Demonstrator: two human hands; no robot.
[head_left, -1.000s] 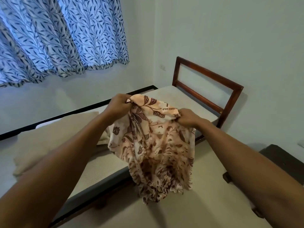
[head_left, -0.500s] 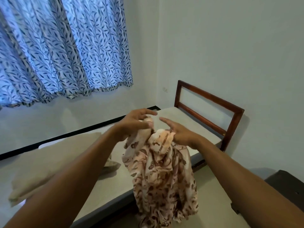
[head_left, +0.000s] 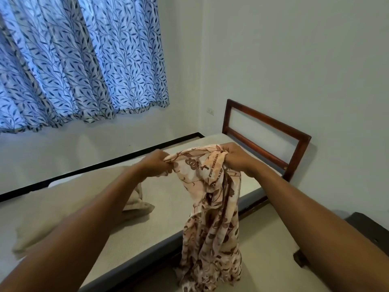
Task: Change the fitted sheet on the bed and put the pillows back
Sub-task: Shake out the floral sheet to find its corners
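— What do you have at the far left?

— From my feed, a blue leaf-print curtain (head_left: 73,60) hangs over the wall there. Below it a beige pillow (head_left: 52,207) lies on the bare mattress (head_left: 179,197), partly hidden behind the left forearm.

— And the left hand?

— I see the left hand (head_left: 154,164) closed tight, fingers curled round the top edge of the floral sheet (head_left: 212,218), raised above the mattress. Nothing else is in it.

— Where is the sheet itself?

— It is strung between both hands along a short stretch of its top edge. The rest hangs down in a bunched column in front of the near side of the bed. It is pink-cream with brown flowers, and I can read "VICTORIA GOLD" printed near the top. Its lower end gathers low by the bed's edge; I cannot tell whether it touches the floor.

— The right hand?

— The right hand (head_left: 235,158) is a fist too, clamped on a wad of the same edge, close beside the left with only that short stretch of cloth between them.

— Further right?

— The wooden headboard (head_left: 299,148) stands against the white wall, a wall socket (head_left: 210,111) just left of it. At the far right edge I see a dark piece of furniture (head_left: 370,230), only partly in view.
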